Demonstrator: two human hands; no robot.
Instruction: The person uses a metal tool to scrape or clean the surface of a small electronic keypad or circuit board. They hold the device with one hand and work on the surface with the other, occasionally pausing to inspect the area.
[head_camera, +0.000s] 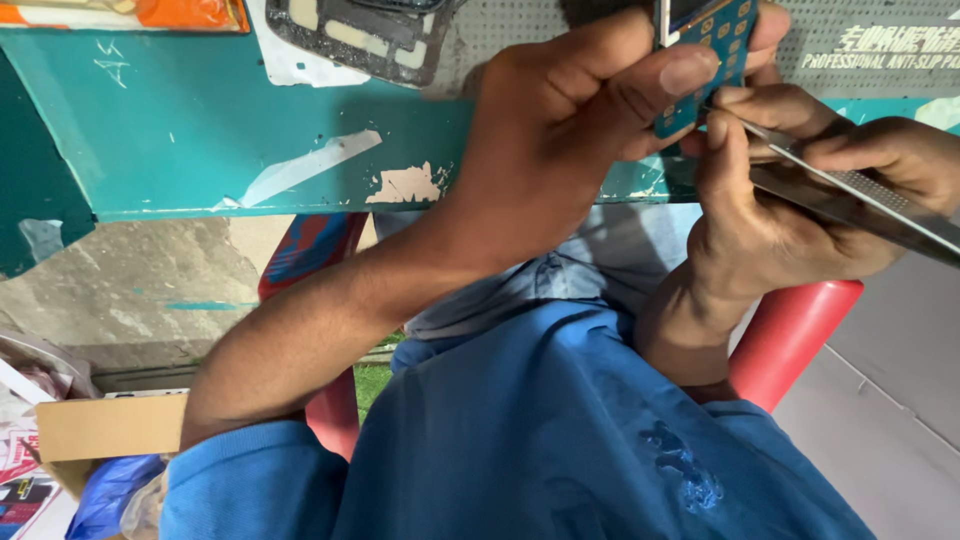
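The person wore a bright blue top of soft, slightly creased cloth, with short sleeves that ended near the elbows and left both forearms bare. A small darker blue motif, perhaps embroidered, sat on the cloth low at the right; its shape was too blurred to make out. Under the top showed paler grey-blue fabric. The left hand (570, 130) and the right hand (790, 200) were bare, without rings, watch or gloves.

A scuffed teal workbench (200, 150) with peeling paint stands above a grey concrete floor (120, 290) beside a red stool (790, 335).
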